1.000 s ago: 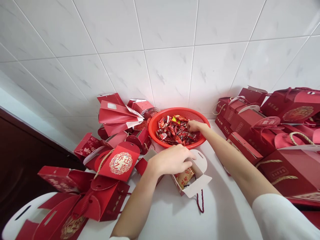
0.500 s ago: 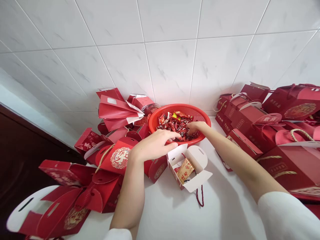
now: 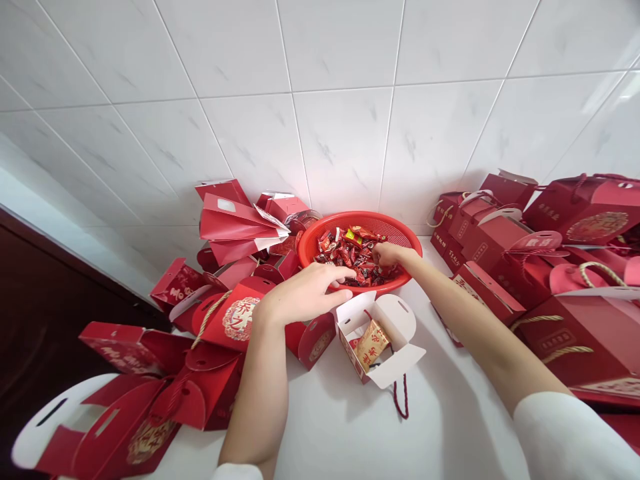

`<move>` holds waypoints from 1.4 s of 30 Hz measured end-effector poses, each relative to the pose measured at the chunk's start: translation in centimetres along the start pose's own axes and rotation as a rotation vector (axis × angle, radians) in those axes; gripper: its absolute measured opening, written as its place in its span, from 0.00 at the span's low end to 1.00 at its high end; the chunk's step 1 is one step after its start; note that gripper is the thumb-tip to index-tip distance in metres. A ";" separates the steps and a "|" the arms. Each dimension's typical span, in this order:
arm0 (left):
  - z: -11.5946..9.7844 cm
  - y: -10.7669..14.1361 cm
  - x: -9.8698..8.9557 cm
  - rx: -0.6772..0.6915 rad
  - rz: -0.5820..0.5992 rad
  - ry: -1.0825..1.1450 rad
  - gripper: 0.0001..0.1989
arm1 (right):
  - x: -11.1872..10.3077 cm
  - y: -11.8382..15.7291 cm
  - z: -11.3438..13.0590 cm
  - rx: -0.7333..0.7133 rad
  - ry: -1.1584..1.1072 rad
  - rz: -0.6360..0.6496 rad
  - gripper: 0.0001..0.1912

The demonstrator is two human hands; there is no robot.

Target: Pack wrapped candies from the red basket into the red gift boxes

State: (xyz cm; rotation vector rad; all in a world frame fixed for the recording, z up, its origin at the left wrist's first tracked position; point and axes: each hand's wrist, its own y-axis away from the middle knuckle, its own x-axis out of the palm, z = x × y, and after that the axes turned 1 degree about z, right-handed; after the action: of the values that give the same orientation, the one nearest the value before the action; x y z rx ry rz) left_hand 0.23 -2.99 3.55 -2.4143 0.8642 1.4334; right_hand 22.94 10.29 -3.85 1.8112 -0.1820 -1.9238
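A red plastic basket (image 3: 411,241) stands against the wall and holds many wrapped candies (image 3: 353,253), mostly red, one yellow. My right hand (image 3: 390,255) reaches into its right side; the fingers are curled down among the candies, and what they grip is hidden. Over the basket's near left rim lies my left hand (image 3: 310,290), palm down, with fingers stretched out and thumb apart, nothing visible in it. Just in front of the basket is an open gift box (image 3: 395,367), white inside, its flaps spread. A gold packet with red characters (image 3: 373,343) lies in the box.
Several red gift boxes (image 3: 237,317) are heaped on the left, some with open flaps. More dark red gift boxes (image 3: 505,253) are stacked on the right. Behind is a tiled wall (image 3: 340,140). A dark red cord (image 3: 401,400) hangs from the open box onto the white table (image 3: 340,427).
My right hand's fingers have drawn in more tightly among the candies. My left hand has barely moved. The whole view has shifted slightly.
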 end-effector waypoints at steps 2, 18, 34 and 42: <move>0.0 0.0 0.0 -0.011 -0.002 0.002 0.25 | 0.1 -0.2 -0.3 -0.019 -0.017 -0.001 0.13; 0.6 0.0 0.0 -0.035 0.008 -0.007 0.26 | 0.2 0.4 -0.9 -0.073 -0.062 0.143 0.18; 0.4 -0.1 0.1 -0.057 0.038 -0.004 0.27 | -0.2 2.0 -1.6 -0.229 -0.185 0.164 0.15; 0.1 -0.1 0.1 -0.073 0.049 -0.015 0.28 | 1.0 2.1 0.1 -0.222 -0.075 0.085 0.14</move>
State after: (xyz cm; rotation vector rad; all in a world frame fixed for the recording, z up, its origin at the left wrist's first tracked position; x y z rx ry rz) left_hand 0.28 -2.89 3.38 -2.4482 0.8886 1.5241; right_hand 23.34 7.99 -3.82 1.5642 -0.0667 -1.8737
